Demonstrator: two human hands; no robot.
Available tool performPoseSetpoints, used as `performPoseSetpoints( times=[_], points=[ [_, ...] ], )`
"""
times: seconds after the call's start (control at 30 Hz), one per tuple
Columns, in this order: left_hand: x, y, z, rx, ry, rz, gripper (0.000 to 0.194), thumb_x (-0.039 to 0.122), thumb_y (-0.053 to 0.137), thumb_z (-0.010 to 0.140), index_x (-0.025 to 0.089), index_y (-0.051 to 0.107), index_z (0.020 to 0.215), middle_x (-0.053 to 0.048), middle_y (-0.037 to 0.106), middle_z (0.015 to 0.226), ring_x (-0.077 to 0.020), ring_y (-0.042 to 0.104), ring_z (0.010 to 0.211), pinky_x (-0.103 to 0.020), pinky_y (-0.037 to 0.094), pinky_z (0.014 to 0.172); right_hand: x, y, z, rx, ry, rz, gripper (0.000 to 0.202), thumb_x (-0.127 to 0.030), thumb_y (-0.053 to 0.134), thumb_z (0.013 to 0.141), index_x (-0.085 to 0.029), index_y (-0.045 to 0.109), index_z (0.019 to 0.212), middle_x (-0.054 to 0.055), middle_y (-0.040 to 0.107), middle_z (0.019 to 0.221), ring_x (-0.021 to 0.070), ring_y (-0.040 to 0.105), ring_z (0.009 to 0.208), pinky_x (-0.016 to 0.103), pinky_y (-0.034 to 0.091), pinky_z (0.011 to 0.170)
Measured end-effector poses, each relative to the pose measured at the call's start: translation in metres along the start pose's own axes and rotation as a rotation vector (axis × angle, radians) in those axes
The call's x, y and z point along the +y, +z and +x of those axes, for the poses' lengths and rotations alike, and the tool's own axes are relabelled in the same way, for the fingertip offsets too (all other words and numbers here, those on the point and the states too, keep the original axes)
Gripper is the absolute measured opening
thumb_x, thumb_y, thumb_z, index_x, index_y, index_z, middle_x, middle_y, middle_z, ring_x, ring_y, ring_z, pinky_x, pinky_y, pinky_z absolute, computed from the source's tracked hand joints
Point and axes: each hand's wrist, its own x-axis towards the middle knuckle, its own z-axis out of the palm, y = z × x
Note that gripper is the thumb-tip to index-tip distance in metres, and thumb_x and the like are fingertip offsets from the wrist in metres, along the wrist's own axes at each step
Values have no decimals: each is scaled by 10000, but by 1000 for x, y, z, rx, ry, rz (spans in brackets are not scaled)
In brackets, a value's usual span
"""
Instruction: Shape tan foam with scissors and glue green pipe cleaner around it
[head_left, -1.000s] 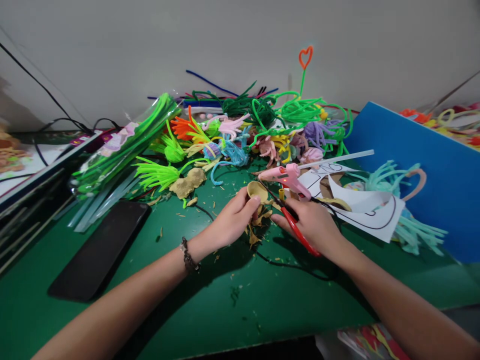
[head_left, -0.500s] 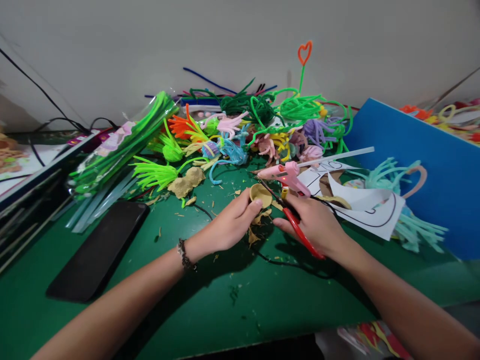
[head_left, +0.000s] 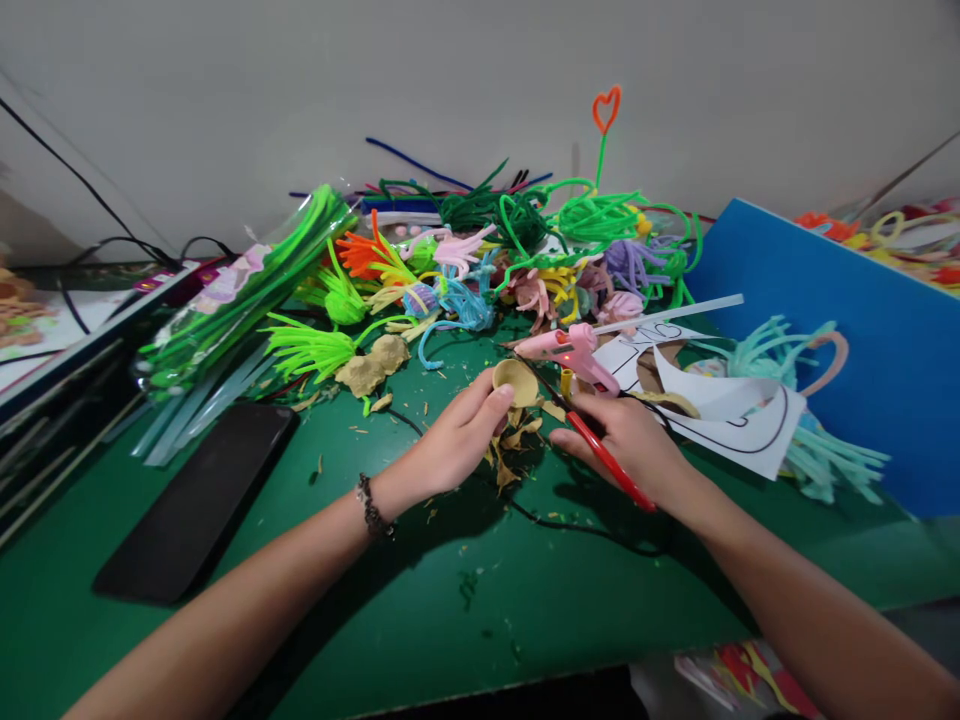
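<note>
Between the thumb and fingers of my left hand (head_left: 465, 430) is a small tan cup (head_left: 516, 383), its round opening facing me. My right hand (head_left: 626, 440) grips red-handled scissors (head_left: 609, 462), whose dark blades point up and left beside the cup's right edge. Just beyond them lies a pink glue gun (head_left: 566, 350) with a clear stick in its back. Thin tan scraps (head_left: 510, 460) are on the green table (head_left: 420, 620) below the cup.
A black phone (head_left: 196, 500) lies at left, near a bag of green pipe cleaners (head_left: 247, 290). Colourful pipe-cleaner bundles (head_left: 469, 300) line the back. Cut white paper (head_left: 750, 430) and a blue board (head_left: 832, 330) are at right. A dark cord (head_left: 555, 524) crosses under my hands.
The cup in my left hand has shifted slightly left and up, away from the scissors. My right hand and the scissors have moved a little to the right.
</note>
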Motion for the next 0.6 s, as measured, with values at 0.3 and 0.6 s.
performPoseSetpoints(
  times=[0.3, 0.6],
  points=[
    [-1, -1, 2, -4, 31, 10, 229, 304, 365, 868, 201, 568, 839, 16, 445, 624, -168, 460, 756, -262, 349, 749, -4, -6, 1, -167, -60, -30, 547, -734, 307, 710, -197, 395, 770, 60, 551, 668, 199, 525, 577, 276, 336, 493],
    [-1, 0, -1, -51, 52, 50, 276, 332, 365, 877, 205, 588, 978, 4, 511, 673, -177, 485, 775, -269, 367, 758, -3, -4, 2, -139, -62, -54, 561, -730, 271, 723, -191, 418, 783, 100, 578, 744, 270, 569, 696, 328, 379, 552]
  ],
)
